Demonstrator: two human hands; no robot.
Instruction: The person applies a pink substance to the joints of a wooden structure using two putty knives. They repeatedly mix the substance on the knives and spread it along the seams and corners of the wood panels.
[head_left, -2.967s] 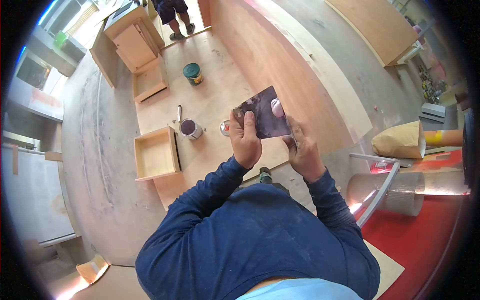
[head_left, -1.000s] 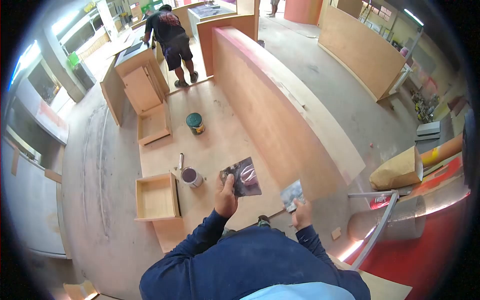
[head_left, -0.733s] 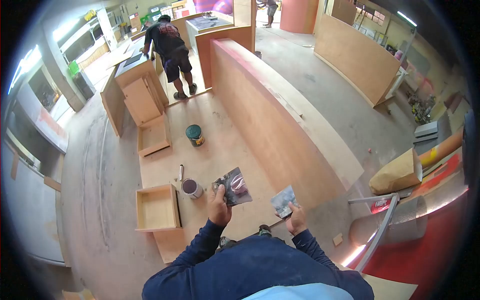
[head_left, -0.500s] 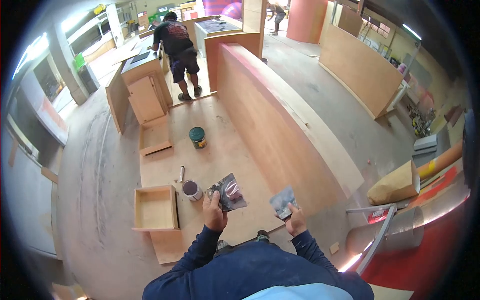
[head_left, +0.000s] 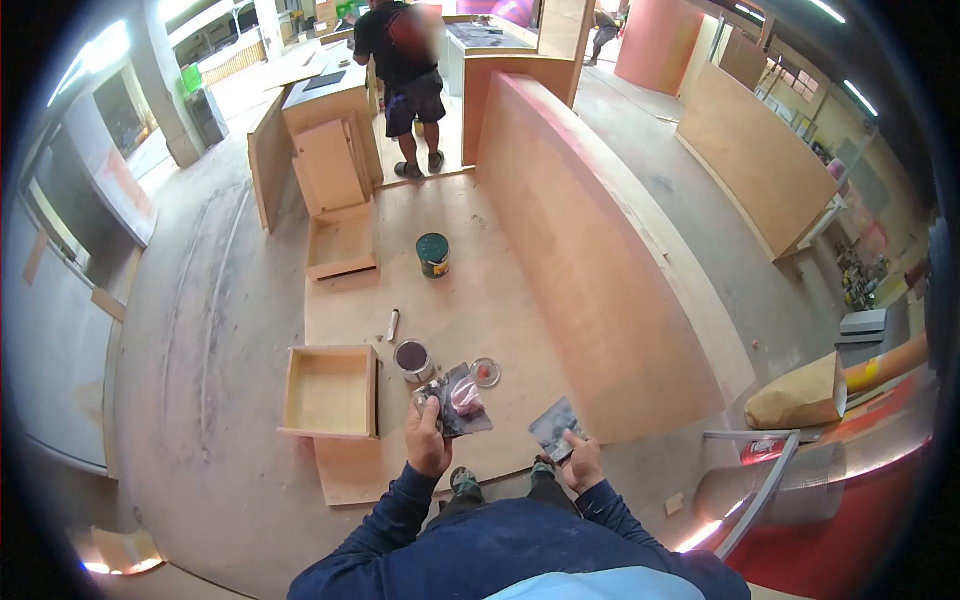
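My left hand [head_left: 430, 445] is closed on a flat, dark-smeared putty plate [head_left: 472, 424]. A lump of pink putty [head_left: 465, 396] lies on top of it. My right hand [head_left: 582, 464] grips a thin grey rectangular putty scraper [head_left: 553, 424], held apart from the plate. Just beyond my left hand, an open can [head_left: 412, 362] with dark contents stands on the plywood base [head_left: 460, 310]. Beside it lies a round clear lid [head_left: 485, 373] with a reddish spot. A white tube [head_left: 393, 325] rests behind the can.
A green can [head_left: 433, 256] stands farther out on the base. Wooden drawers [head_left: 330, 393] sit at left; a long curved plywood panel [head_left: 600, 270] rises at right. A person [head_left: 410, 90] stands by the far cabinets. A paper bag [head_left: 797, 392] and metal frame [head_left: 765, 480] are at right.
My view has shifted, so the surroundings sit farther right. The round lid now shows beside the plate. My right hand has come closer to my left. The person ahead stands more upright.
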